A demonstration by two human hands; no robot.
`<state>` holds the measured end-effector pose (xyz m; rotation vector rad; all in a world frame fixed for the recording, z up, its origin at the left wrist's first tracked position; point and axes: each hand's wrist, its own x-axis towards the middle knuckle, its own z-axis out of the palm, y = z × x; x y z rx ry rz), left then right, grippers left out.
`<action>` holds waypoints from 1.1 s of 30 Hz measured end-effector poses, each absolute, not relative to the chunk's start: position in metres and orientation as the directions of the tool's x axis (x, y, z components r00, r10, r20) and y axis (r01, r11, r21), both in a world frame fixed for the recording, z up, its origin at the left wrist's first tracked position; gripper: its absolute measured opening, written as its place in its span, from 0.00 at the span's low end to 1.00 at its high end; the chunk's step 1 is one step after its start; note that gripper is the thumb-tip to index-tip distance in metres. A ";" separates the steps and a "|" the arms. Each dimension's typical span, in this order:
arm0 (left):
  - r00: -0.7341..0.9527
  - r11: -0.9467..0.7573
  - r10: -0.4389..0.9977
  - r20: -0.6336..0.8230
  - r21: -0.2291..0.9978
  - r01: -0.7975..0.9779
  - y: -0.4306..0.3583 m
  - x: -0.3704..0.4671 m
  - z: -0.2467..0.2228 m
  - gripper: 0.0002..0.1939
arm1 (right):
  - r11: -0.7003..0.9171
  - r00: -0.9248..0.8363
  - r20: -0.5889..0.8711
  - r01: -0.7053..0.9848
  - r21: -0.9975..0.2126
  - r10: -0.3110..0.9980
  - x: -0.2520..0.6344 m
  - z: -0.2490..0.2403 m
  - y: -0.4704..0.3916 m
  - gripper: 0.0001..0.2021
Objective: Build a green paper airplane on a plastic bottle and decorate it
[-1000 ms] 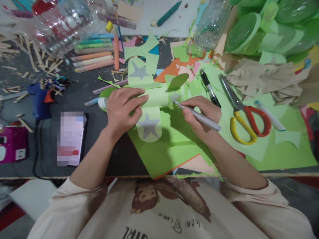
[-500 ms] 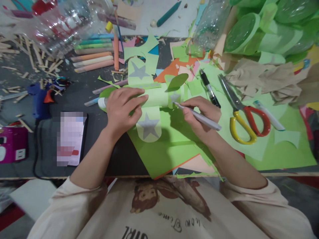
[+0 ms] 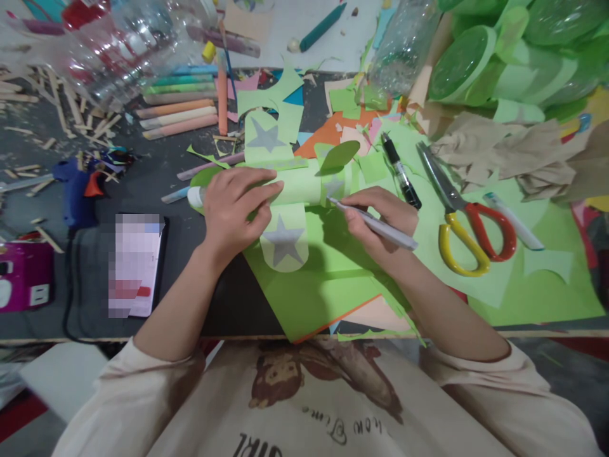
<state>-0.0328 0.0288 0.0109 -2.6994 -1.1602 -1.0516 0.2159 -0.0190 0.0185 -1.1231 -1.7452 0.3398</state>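
Observation:
A toy airplane made from a bottle wrapped in light green paper (image 3: pixel 299 184) lies crosswise in front of me, its white cap at the left end. Its two wings carry grey stars, and a smaller grey star (image 3: pixel 334 188) shows on the tail piece. My left hand (image 3: pixel 240 203) grips the bottle body from above near the cap, fingers bent over it. In a pinch, my right hand (image 3: pixel 383 219) holds a grey marker (image 3: pixel 380 228). The marker's tip touches or almost touches the lower edge of the tail star.
Scissors (image 3: pixel 457 209) and a black pen (image 3: pixel 400 170) lie right of my right hand. A phone (image 3: pixel 137 266) and a blue glue gun (image 3: pixel 75 190) are at left. Behind are coloured markers (image 3: pixel 181 111), paper scraps, clear bottles (image 3: pixel 133 51) and green paper-wrapped bottles (image 3: pixel 509 63).
My right hand and the marker have shifted slightly left and down, along the small tail star. My left hand and the airplane stay in place.

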 end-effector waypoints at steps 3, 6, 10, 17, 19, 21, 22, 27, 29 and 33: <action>0.491 -0.695 0.681 0.543 0.269 0.667 0.029 -0.034 0.010 0.13 | 0.552 -0.101 0.592 0.513 -0.658 0.800 0.215 0.019 -0.018 0.05; 0.494 -0.728 0.640 0.588 0.261 0.633 0.032 -0.035 0.007 0.12 | 0.585 -0.119 0.615 0.491 -0.646 0.779 0.215 0.020 -0.018 0.05; 0.487 -0.763 0.580 0.653 0.225 0.606 0.032 -0.034 0.005 0.13 | 0.628 -0.067 0.685 0.471 -0.619 0.726 0.216 0.019 -0.018 0.05; 0.497 -0.706 0.670 0.552 0.268 0.655 0.029 -0.034 0.011 0.13 | 0.589 0.001 0.671 0.478 -0.652 0.742 0.223 0.015 -0.018 0.05; 0.499 -0.710 0.664 0.557 0.259 0.655 0.029 -0.034 0.011 0.13 | 0.592 -0.016 0.661 0.462 -0.660 0.750 0.223 0.015 -0.018 0.05; 0.500 -0.725 0.647 0.576 0.260 0.638 0.030 -0.035 0.010 0.13 | 0.585 -0.033 0.646 0.459 -0.668 0.763 0.222 0.015 -0.018 0.05; 0.499 -0.733 0.637 0.588 0.262 0.627 0.030 -0.035 0.009 0.13 | 0.584 -0.040 0.643 0.463 -0.667 0.765 0.221 0.015 -0.018 0.05; 0.504 -0.737 0.623 0.599 0.232 0.635 0.031 -0.035 0.008 0.13 | 0.554 -0.031 0.630 0.512 -0.657 0.776 0.220 0.016 -0.018 0.06; 0.507 -0.742 0.612 0.607 0.220 0.633 0.030 -0.035 0.009 0.14 | 0.563 -0.032 0.637 0.501 -0.657 0.771 0.220 0.016 -0.017 0.06; 0.501 -0.731 0.632 0.592 0.240 0.639 0.030 -0.034 0.010 0.13 | 0.577 -0.032 0.642 0.473 -0.666 0.766 0.219 0.016 -0.018 0.05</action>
